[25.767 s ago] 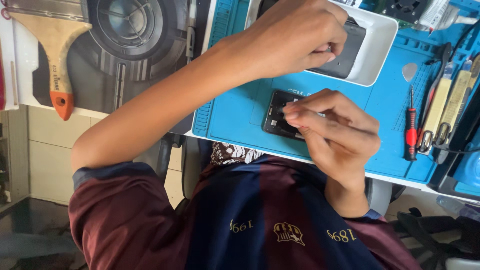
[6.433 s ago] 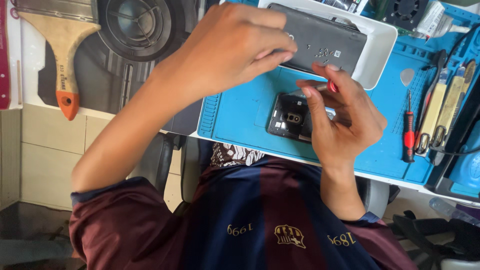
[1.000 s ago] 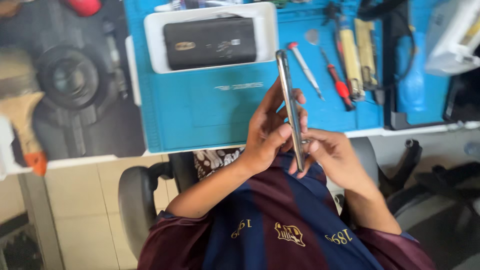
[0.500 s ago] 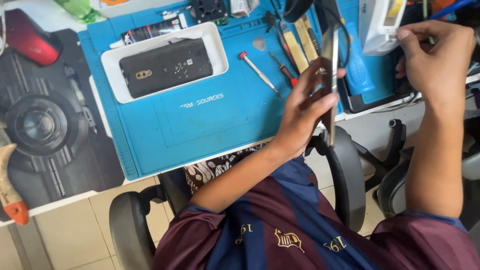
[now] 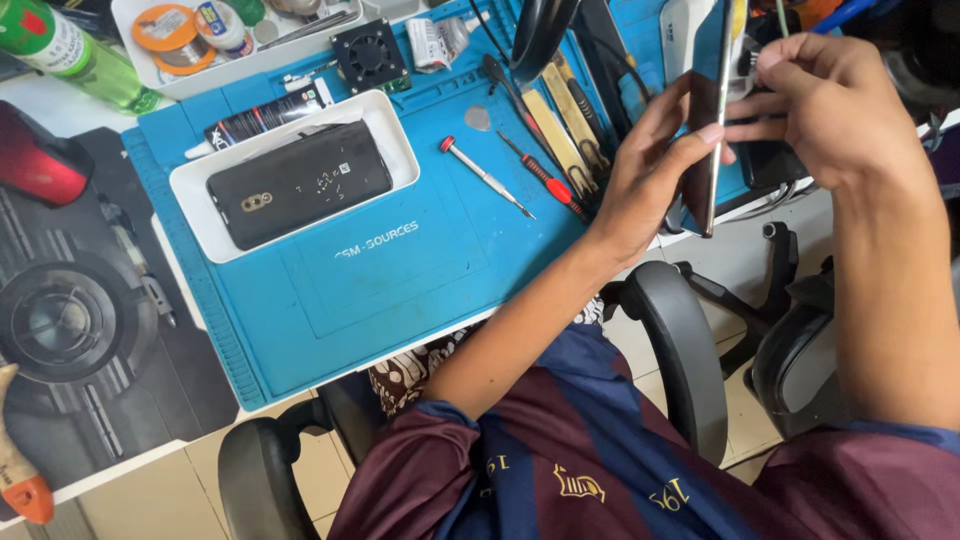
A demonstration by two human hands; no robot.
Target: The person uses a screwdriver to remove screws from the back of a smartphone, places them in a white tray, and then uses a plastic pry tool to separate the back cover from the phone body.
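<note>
- Left hand [image 5: 650, 175] clamps a thin phone panel [image 5: 716, 120] edge-on; right hand [image 5: 830, 105] pinches its upper edge.
- Blue mat [image 5: 400, 270] covers the desk [image 5: 100, 90]; white tray [image 5: 200, 205] holds a black phone [image 5: 298, 185].

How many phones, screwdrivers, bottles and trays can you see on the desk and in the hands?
Phones: 2, the thin phone held edge-on between left hand and right hand, and the black phone lying in a tray.
Screwdrivers: 2, silver screwdriver, red-handled screwdriver.
Bottles: 1, green bottle.
Trays: 2, white tray, parts tray.
Total: 7
</note>
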